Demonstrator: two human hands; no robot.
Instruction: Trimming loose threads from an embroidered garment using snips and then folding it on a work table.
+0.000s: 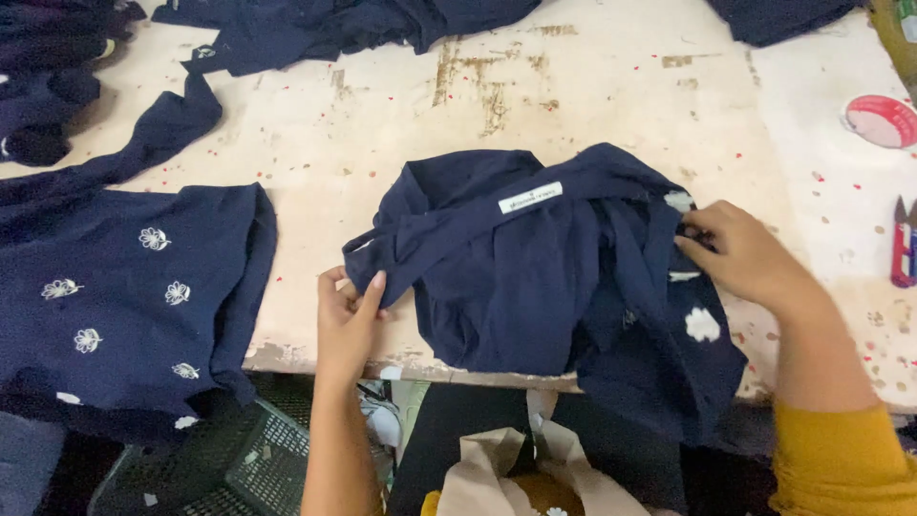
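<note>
1. Head view: a navy garment [535,277] lies bunched near the front edge of the worn, paint-flecked desk [592,105], within close reach of both hands. Its lower right part hangs over the edge.

2. The left hand [349,320] pinches a folded strap or hem at the garment's left corner, thumb on top and fingers curled beneath. This seems to pin that end so the cloth does not slide.

3. The right hand [740,253] is clenched on a bunch of cloth at the garment's right side, just beside a white embroidered flower [702,325]. With one hand at each end, the fabric is held between them.

4. A small white label [530,197] faces up near the collar, so the inner side of the garment appears to be showing.

5. A second navy piece with white flowers [124,296] lies flat at the left, draped over the desk edge and apart from the one in hand.

6. More dark cloth [334,29] is heaped along the far side.

7. A red thread snip [902,244] rests at the right edge, and a round red tin [881,120] lies beyond it, both well apart from the hands.
</note>
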